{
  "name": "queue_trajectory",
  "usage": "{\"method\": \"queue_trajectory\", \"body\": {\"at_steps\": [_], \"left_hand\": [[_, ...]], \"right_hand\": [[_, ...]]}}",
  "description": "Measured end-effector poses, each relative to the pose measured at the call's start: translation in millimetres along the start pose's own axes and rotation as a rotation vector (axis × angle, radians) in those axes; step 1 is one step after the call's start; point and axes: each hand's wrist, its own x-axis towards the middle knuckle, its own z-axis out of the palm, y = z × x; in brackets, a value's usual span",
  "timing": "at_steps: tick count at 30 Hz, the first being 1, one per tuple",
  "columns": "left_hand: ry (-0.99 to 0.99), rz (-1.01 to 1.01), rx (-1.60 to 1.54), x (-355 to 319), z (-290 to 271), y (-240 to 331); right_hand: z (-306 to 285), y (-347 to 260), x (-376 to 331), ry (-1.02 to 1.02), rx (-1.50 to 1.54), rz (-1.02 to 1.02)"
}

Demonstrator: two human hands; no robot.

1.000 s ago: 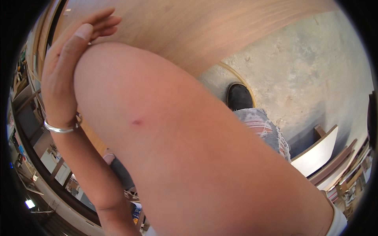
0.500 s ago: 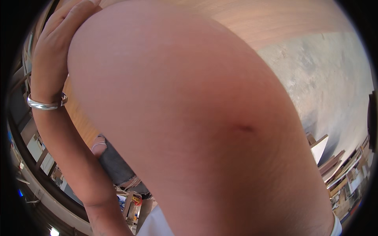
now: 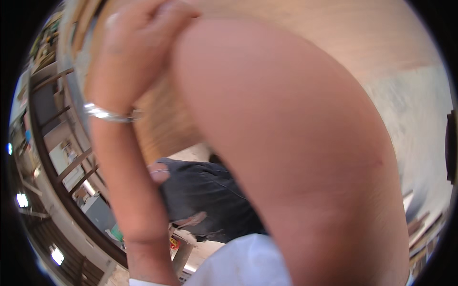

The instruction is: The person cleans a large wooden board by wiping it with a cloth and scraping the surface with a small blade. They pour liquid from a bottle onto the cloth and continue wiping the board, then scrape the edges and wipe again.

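My left hand (image 3: pixel 129 57) is raised at the upper left, with a silver bracelet (image 3: pixel 107 113) on its wrist. Motion blurs its fingers, which reach the top edge beside the bend of my right arm (image 3: pixel 286 124). That arm is very close and fills the middle of the picture. My right hand is hidden. Behind both arms spreads a light brown, wood-grained surface (image 3: pixel 164 126). Whether either hand touches it cannot be made out.
Torn dark jeans (image 3: pixel 205 190) and white cloth (image 3: pixel 243 262) show below, between my arms. A grey, smudged surface (image 3: pixel 410 124) lies at the right, with stacked boards (image 3: pixel 424 229) under it. A dark framework (image 3: pixel 52 128) and cluttered shelving stand at the left.
My left hand and right arm have shifted rightward in the picture, and the view has swung. More of the jeans, white cloth and left-side framework shows now.
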Motion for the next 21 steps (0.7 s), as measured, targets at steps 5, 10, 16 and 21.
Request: {"method": "queue_trajectory", "body": {"at_steps": [5,10,16,21], "left_hand": [[0.235,0.083,0.113,12.8,9.9,-27.8],[0.509,-0.067,0.039,9.5,-6.1,-60.1],[0.511,-0.323,-0.147,35.5,27.3,-124.1],[0.45,-0.289,-0.01,103.5,71.0,-158.4]], "right_hand": [[-71.4,-5.4,0.5,0.169,0.111,0.073],[-139.2,-27.2,-17.7,0.493,0.511,0.147],[-292.7,-5.6,-68.5,0.78,0.777,-0.261],[-343.6,-46.6,-117.6,1.058,0.01,-0.16]]}}
